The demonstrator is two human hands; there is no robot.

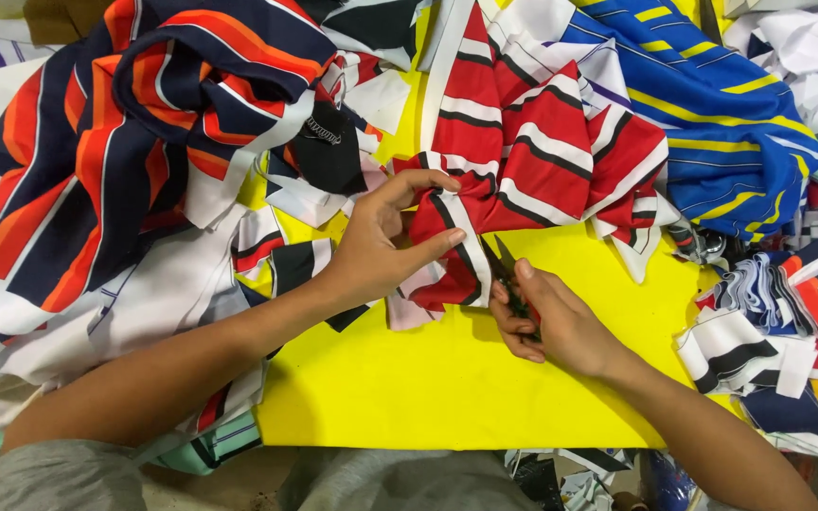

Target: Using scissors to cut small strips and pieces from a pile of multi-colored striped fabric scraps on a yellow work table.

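Note:
A red fabric piece with white and black stripes (pixel 532 151) lies bunched on a yellow sheet (pixel 428 378). My left hand (pixel 381 241) pinches its lower folded edge between thumb and fingers. My right hand (pixel 546 322) is closed around small dark scissors (pixel 502 265), whose blades point up at that same edge, right beside the left fingertips. Most of the scissors is hidden inside the right hand.
A navy, orange and white striped garment (pixel 115 142) is heaped at the left. A blue fabric with yellow stripes (pixel 721 114) lies at the upper right. Several stacked fabric offcuts (pixel 788 322) sit at the right. White scraps (pixel 807 47) fill the far right corner.

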